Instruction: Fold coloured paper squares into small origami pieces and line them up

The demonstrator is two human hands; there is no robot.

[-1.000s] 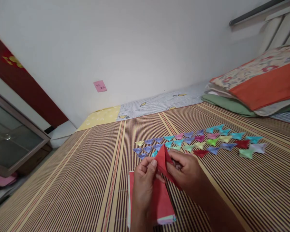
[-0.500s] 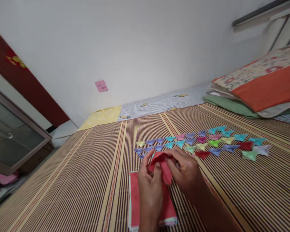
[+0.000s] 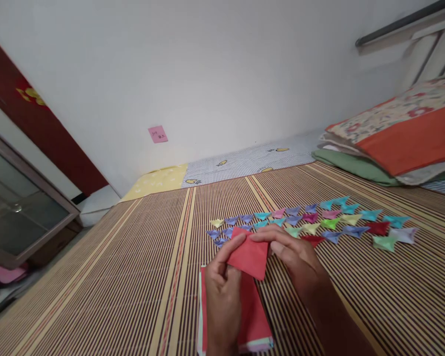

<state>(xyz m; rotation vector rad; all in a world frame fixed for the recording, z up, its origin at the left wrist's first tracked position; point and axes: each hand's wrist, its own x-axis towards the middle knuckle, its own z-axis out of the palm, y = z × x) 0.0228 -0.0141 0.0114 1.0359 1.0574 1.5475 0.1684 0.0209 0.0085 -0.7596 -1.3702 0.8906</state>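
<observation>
- Striped mat under everything; checked cloth and yellow cloth along its far edge.
- White wall behind, pink note on it.
- Folded bedding at right, glass-fronted cabinet at left.
- Red folded paper held up above paper stack, between both hands.
- Left hand grips its left side; right hand has fingers on its top edge.
- Small paper boats in rows beyond.

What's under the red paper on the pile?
Under the top red sheet, pale green and light purple edges peek out at the bottom. The rest of the pile is covered, so I can't tell its colours.
</observation>
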